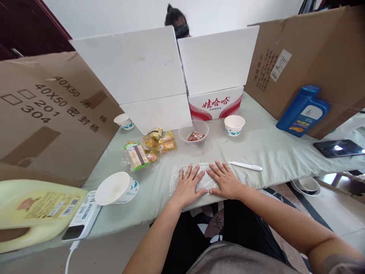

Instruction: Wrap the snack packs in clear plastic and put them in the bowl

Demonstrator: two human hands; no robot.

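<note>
Both hands lie flat on a sheet of clear bubble wrap (174, 179) near the front edge of the cloth-covered table. My left hand (188, 187) rests on its left part with fingers spread. Beside it, my right hand (226, 179) presses on the right part, fingers also apart. The two thumbs almost meet in the middle. A white utility knife (245, 166) lies just beyond my right hand. Farther back stands a clear plastic bowl (203, 127) with a small brown-red packet (195, 136) in it. Several wrapped snacks (138, 155) are piled to the left.
Paper bowls (234, 125) stand at the back right, back left and front left. White panels (154, 68) and a white-red carton (216, 102) block the far side. A blue bottle (303, 110) and a phone (339, 148) are right; a yellow jug (42, 213) and a power strip (84, 213) left.
</note>
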